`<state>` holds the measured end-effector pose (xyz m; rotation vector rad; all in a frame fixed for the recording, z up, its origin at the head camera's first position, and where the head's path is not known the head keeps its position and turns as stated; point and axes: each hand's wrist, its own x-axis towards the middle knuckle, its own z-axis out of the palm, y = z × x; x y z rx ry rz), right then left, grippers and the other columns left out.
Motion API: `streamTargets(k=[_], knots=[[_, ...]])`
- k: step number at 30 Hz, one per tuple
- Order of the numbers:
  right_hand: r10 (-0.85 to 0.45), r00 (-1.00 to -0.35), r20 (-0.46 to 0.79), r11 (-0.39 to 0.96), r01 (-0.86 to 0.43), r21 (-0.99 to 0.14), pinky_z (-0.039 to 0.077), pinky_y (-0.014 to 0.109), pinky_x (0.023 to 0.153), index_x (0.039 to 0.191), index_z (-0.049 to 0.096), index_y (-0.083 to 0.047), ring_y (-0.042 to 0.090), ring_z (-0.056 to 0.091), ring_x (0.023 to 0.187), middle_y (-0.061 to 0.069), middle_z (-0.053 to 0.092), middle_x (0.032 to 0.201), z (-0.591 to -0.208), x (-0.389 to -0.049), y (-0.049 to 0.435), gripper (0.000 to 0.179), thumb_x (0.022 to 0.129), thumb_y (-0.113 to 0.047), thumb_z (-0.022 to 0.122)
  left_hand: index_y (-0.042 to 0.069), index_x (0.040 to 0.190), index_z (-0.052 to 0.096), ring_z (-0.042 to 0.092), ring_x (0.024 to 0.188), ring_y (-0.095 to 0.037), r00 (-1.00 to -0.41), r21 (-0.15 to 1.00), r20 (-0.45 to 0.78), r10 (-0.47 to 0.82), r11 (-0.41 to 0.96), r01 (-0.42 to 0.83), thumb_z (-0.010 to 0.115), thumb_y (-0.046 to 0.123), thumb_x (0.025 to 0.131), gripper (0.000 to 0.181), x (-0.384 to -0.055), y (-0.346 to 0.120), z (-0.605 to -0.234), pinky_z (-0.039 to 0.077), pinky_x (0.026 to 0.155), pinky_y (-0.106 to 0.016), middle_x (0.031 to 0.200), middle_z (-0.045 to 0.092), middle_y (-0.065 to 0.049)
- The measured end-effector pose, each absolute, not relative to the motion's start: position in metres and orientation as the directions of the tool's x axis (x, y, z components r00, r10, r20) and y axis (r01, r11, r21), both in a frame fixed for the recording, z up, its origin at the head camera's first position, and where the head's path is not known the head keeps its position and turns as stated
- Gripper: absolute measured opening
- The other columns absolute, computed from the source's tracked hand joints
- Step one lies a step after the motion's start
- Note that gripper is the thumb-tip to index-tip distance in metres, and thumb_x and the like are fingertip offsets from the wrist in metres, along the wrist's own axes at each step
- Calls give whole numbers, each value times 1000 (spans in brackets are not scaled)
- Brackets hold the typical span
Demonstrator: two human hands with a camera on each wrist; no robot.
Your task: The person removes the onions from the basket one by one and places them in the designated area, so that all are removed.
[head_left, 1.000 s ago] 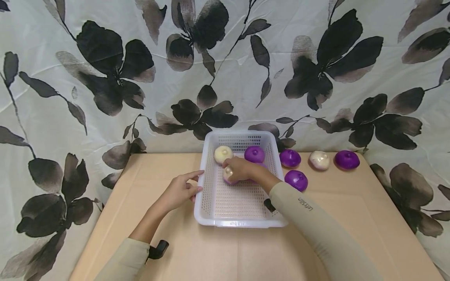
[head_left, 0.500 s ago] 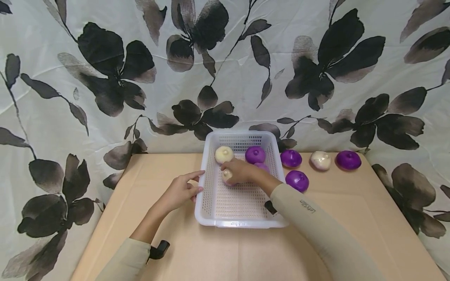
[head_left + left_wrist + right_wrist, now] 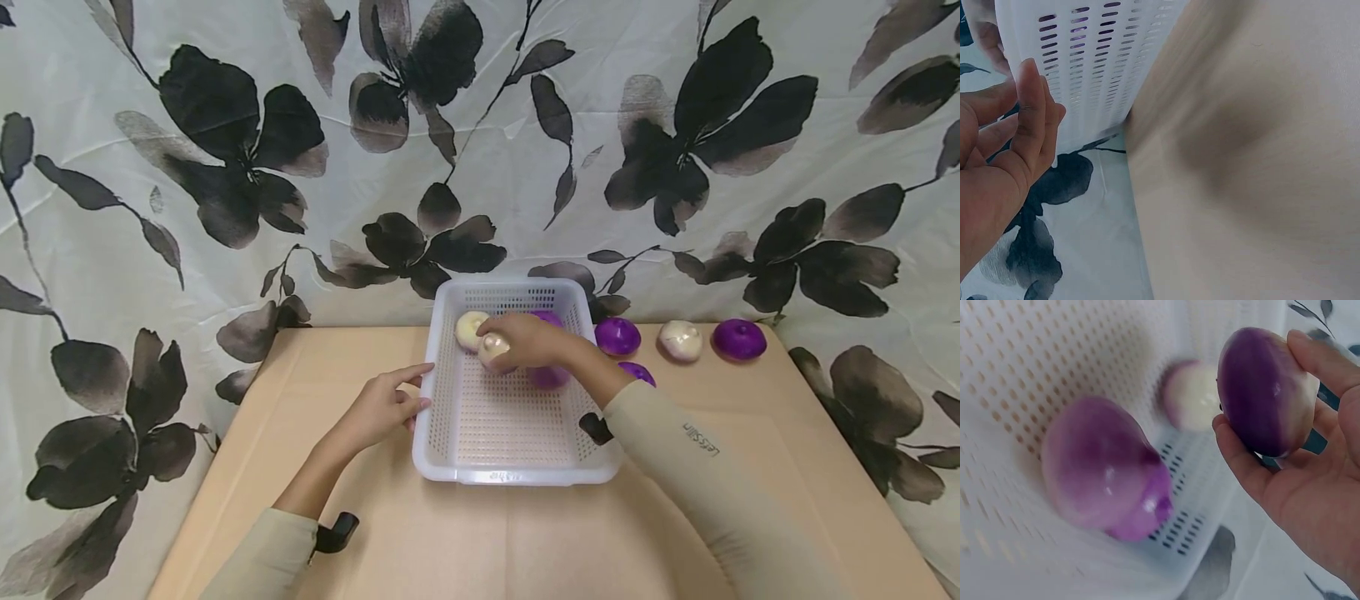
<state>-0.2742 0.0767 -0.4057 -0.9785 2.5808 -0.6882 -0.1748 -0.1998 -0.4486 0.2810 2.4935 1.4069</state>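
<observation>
A white perforated basket point(image 3: 510, 477) stands on the tan table point(image 3: 480, 542). My right hand point(image 3: 517, 340) is over its far half and grips a round bulb, half white and half purple point(image 3: 492, 346). In the right wrist view this bulb point(image 3: 1263, 394) is lifted above the basket floor, with fingers point(image 3: 1241, 456) curled under it. Below lie a purple bulb point(image 3: 1100, 469) and a white bulb point(image 3: 1191, 394). My left hand point(image 3: 382, 404) rests against the basket's left wall point(image 3: 1097, 56) with straight fingers point(image 3: 1029, 106).
To the right of the basket, a purple bulb point(image 3: 617, 335), a white bulb point(image 3: 680, 340) and a purple bulb point(image 3: 739, 339) lie in a row; another purple bulb point(image 3: 637, 372) shows behind my right forearm. A flowered cloth point(image 3: 225, 167) hangs behind the table.
My right hand has lifted the white and purple bulb and carried it toward the basket's far end, uncovering a purple bulb beneath. The left hand has stayed at the basket's side.
</observation>
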Motion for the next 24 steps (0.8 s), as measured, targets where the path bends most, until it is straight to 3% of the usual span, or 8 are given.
streamTargets(k=[8,12,17,24], knots=[[-638,-769,-29,598,-472,-648,50,46,105,140,61,-7,28,60,121,12,64,136,-383,-277,113,60,86,-25,82,3,152,49,64,62,-17,-945,862,-132,300,505,40,69,0,96,61,-174,-199,-449,61,62,-41,131,58,-24],[-582,-813,-16,570,-394,-720,50,46,104,142,60,-12,28,60,120,10,62,140,-375,-273,138,62,86,-25,84,3,152,49,63,62,-17,-945,865,-129,301,501,41,69,0,96,61,-174,-199,-449,60,60,-36,131,57,-24],[-517,-856,-10,596,-352,-722,49,47,103,146,56,-14,30,60,119,12,58,142,-373,-270,176,66,88,-29,83,2,152,49,63,62,-17,-944,868,-124,305,494,46,69,0,96,60,-174,-200,-450,60,60,-32,131,57,-25],[-407,-913,-30,639,-261,-723,51,49,102,152,49,-19,31,61,120,12,58,142,-370,-259,226,69,92,-36,79,3,153,48,64,62,-17,-945,863,-129,301,504,43,69,1,96,60,-172,-200,-450,61,62,-41,131,58,-24]])
